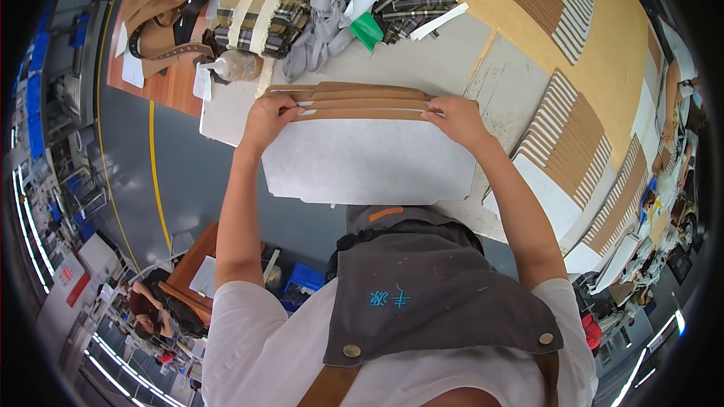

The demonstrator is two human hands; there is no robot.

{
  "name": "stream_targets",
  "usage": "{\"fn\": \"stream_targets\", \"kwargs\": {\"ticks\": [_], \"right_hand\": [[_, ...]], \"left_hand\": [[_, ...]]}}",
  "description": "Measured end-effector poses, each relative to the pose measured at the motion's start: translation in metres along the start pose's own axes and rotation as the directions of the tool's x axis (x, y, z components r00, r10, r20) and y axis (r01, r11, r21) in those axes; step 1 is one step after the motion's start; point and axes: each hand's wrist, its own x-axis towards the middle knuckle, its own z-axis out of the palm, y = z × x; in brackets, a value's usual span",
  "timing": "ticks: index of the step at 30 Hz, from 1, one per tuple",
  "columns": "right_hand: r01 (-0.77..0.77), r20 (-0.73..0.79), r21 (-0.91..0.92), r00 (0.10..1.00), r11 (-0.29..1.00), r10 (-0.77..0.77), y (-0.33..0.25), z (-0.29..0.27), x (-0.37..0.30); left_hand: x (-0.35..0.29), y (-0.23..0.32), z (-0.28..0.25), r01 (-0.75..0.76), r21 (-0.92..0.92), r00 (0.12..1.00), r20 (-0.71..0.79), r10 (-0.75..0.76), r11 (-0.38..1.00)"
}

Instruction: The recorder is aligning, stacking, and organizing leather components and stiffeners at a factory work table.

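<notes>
Right in front of me lies a stack of white sheet panels (369,158) with brown edge strips (366,95). Their far edges are staggered, so several brown strips show one behind another. My left hand (270,119) pinches the stack's far left corner between thumb and fingers. At the far right corner my right hand (457,119) grips in the same way, thumb on top. How many panels each hand holds, I cannot tell. The near edge of the top panel reaches the table's front edge, close to my grey apron (445,286).
Fanned rows of brown-and-white panels (569,132) lie to the right, with another row (547,0) farther back. Behind the stack are plaid fabric pieces (264,19), grey strips (320,26), a green scrap (366,31) and a squeeze bottle (235,66). A brown bag (162,0) sits at far left.
</notes>
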Motion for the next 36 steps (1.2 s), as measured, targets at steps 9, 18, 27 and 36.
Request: {"fn": "stream_targets", "kwargs": {"ticks": [9, 18, 27, 36], "right_hand": [[-0.139, -0.136, 0.11, 0.979, 0.984, 0.154, -0.011, 0.009, -0.001], [0.209, -0.429, -0.093, 0.874, 0.973, -0.229, -0.01, 0.021, -0.002], [0.103, -0.349, 0.149, 0.936, 0.983, -0.045, 0.009, 0.008, -0.008], [-0.102, -0.008, 0.262, 0.994, 0.96, 0.108, 0.005, 0.0, -0.008]], "left_hand": [[0.011, 0.027, 0.037, -0.222, 0.182, 0.946, -0.2, 0.257, 0.958], [-0.003, 0.03, 0.034, -0.454, 0.359, 0.75, -0.341, 0.568, 0.815], [-0.006, 0.009, 0.002, -0.016, 0.001, 0.995, -0.101, 0.016, 1.0], [-0.002, 0.004, -0.006, 0.119, -0.228, 0.991, 0.085, -0.102, 0.966]]}}
